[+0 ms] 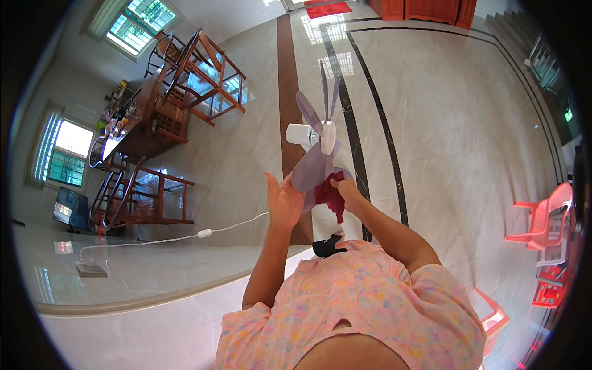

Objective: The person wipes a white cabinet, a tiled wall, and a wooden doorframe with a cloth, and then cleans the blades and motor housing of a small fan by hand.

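An electric fan with a white motor housing (299, 134), a white hub and several purple-grey blades (309, 170) stands before me, without a front guard. My left hand (286, 199) is at the lower left blade, its palm and fingers against the blade's edge and the thumb raised apart. In my right hand (343, 187) is a dark red cloth (329, 196), pinched between the fingers and lying against a lower blade. The cloth's loose end hangs down. The fan's base is hidden behind the blades, the cloth and my hands.
A white cord with an inline switch (205, 233) runs left to a power strip (91, 269) on a glossy ledge. Wooden chairs (162, 196) and a cluttered wooden table (143, 122) stand at the left. Pink plastic chairs (541, 222) are at the right.
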Motion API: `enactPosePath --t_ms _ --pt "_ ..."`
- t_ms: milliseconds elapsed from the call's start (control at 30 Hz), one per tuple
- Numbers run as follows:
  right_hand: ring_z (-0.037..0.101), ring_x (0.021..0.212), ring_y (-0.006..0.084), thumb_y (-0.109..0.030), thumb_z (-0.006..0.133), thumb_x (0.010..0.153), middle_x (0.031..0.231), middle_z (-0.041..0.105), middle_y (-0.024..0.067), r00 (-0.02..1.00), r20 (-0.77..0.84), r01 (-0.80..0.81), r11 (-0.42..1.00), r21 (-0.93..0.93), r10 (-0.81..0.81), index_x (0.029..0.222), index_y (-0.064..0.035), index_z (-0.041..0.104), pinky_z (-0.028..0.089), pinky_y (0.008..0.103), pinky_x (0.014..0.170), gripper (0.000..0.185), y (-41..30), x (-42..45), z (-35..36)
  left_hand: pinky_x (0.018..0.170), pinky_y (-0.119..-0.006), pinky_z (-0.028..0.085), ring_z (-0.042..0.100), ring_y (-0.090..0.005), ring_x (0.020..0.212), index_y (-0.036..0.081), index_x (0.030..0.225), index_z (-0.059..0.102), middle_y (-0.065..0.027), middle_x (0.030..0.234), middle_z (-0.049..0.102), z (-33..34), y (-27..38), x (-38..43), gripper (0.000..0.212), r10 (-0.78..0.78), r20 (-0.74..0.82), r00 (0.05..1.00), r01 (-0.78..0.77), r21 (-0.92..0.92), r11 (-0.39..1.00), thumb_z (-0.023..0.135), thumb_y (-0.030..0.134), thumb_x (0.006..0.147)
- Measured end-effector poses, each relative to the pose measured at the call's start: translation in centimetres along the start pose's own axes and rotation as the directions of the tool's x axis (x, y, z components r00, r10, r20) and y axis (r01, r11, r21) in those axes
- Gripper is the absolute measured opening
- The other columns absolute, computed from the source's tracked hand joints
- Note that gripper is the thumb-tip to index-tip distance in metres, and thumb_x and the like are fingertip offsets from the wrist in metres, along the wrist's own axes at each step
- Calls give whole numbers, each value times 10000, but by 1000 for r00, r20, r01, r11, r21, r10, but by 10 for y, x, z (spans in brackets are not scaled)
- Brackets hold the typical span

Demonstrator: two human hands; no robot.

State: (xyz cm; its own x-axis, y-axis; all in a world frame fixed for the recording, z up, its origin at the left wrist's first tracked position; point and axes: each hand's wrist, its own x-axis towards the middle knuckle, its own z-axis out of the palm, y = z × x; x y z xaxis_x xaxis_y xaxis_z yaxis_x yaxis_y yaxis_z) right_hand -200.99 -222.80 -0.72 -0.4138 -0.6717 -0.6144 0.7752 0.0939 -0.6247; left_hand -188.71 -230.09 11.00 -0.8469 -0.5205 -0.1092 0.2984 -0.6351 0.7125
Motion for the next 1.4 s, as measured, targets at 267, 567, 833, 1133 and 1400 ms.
enactPosePath --t_ms 267,567,833,1133,1400 --pt "594 836 276 -93 493 833 951 591 149 951 274 -173 982 77 146 1020 -3 491 495 406 709 208 -16 -37 11 996 -353 262 421 -227 1131 -55 1176 430 -142 1193 481 -20 3 5 678 203 -264 943 -8 591 807 274 532 876" --pt "601 777 249 -86 500 821 882 604 130 939 343 -34 999 40 18 936 16 531 493 366 710 157 -25 -39 15 865 -313 383 510 -165 980 -49 1113 478 -95 1072 537 -9 -5 -6 579 -23 -258 966 113 337 935 370 470 881" --pt "602 726 243 -104 506 818 845 598 130 993 -50 106 993 46 -103 922 15 520 504 358 616 159 -39 -29 6 803 -288 431 552 -162 908 -34 1045 511 -93 993 570 -1 -7 1 512 9 -274 962 98 377 921 360 433 896" --pt "496 783 228 -201 507 833 770 502 96 792 19 598 770 -222 -610 838 14 551 381 299 739 220 -33 -12 27 786 -295 458 563 -171 896 -42 1069 500 -102 1006 570 4 -14 -1 541 -20 -290 957 94 244 965 331 442 900" --pt "493 810 278 -142 548 778 854 499 155 642 128 706 517 -484 -756 817 25 580 384 323 721 174 -32 -3 38 860 -311 429 541 -174 966 -37 1100 481 -104 1059 555 6 -20 -2 564 -72 -286 956 110 117 987 296 457 901"
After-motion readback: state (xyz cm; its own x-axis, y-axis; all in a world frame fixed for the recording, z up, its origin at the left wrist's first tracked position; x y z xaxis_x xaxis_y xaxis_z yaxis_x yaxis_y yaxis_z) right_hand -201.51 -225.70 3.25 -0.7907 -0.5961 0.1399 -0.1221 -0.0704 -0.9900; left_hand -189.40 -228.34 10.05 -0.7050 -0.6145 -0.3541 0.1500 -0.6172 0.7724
